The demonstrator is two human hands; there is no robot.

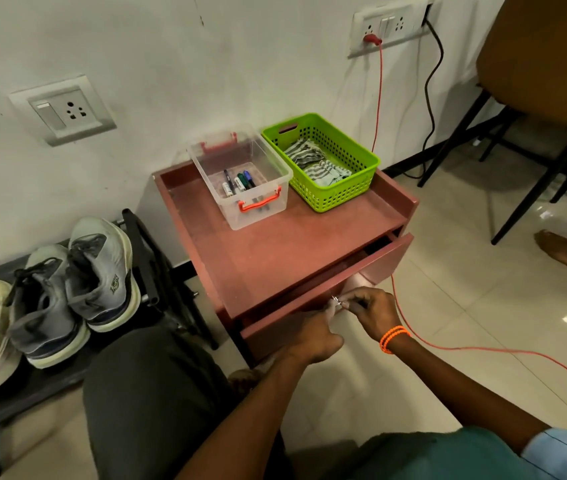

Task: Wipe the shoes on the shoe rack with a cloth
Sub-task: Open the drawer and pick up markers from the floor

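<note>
Wiping not started: both hands are at the drawer [330,299] of the red side table [275,251], right hand [370,315] pinching the small metal knob, left hand [313,336] curled just beside it (whether it grips anything cannot be told). Shoes [67,289] sit untouched on the shoe rack [157,271], left. The striped cloth [316,161] lies in the green basket [344,188]; all wiping remains.

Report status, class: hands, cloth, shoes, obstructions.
Both hands at drawer front: right hand pinching small metal knob, left hand curled beside it. Striped cloth untouched in green basket. Grey shoes on rack, unwiped. Nothing blocking.
</note>
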